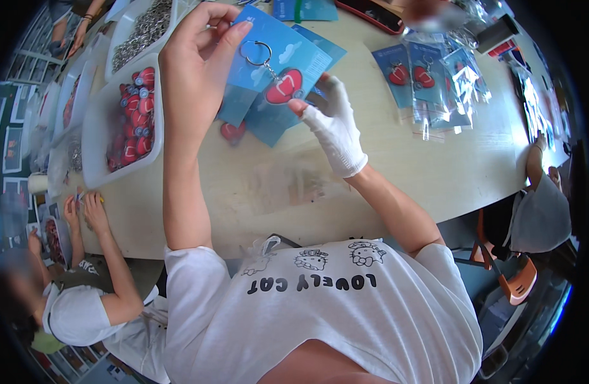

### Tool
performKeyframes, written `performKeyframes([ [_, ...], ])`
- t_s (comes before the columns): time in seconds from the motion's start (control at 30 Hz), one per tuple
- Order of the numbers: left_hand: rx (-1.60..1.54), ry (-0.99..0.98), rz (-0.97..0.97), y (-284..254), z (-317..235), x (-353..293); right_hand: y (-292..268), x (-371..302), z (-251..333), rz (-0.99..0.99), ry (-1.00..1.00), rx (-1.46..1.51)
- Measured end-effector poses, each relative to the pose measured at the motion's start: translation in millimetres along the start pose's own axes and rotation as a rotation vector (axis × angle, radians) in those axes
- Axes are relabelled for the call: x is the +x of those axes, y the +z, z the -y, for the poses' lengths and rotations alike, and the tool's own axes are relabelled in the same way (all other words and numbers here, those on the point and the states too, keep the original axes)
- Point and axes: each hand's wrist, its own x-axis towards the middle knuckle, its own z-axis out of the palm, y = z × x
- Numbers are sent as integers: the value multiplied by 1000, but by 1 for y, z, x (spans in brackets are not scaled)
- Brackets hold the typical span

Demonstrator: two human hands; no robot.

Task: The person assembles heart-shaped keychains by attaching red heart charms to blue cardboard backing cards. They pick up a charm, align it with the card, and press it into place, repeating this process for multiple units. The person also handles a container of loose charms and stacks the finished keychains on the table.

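My left hand (195,70) pinches the upper left corner of a blue backing card (294,45), thumb on its front, holding it above the table. On the card hangs a key ring (258,54) with a short chain and a red heart-like charm (285,86). My right hand (336,128), in a white glove with bare fingertips, grips the card's lower right edge beside the charm. Its thumb is in front and its other fingers are partly hidden behind. More blue cards (265,128) lie beneath, with another red charm (233,131) near them.
To the left stand white bins, one with red charms (137,118), one with metal rings (144,32). Bagged cards with keychains (425,77) lie at right, a red-edged phone (371,14) at the far side. Co-workers sit left (89,307) and right (541,211).
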Motion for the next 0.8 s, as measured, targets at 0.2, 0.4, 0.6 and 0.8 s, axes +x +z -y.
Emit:
performKeyframes([
  [0.2,14,-30,-18,14,9,-12,-20,-7,10,9,95,-30],
  [0.4,735,99,468,51,37,-125,-106,-13,5,-200,-38,-282],
  [0.6,546,-13,591,64,53,-138,-109,-15,3,-278,7,-299],
  [0.8,96,-388,585,64,54,-120,-122,-15,3,-223,58,-460],
])
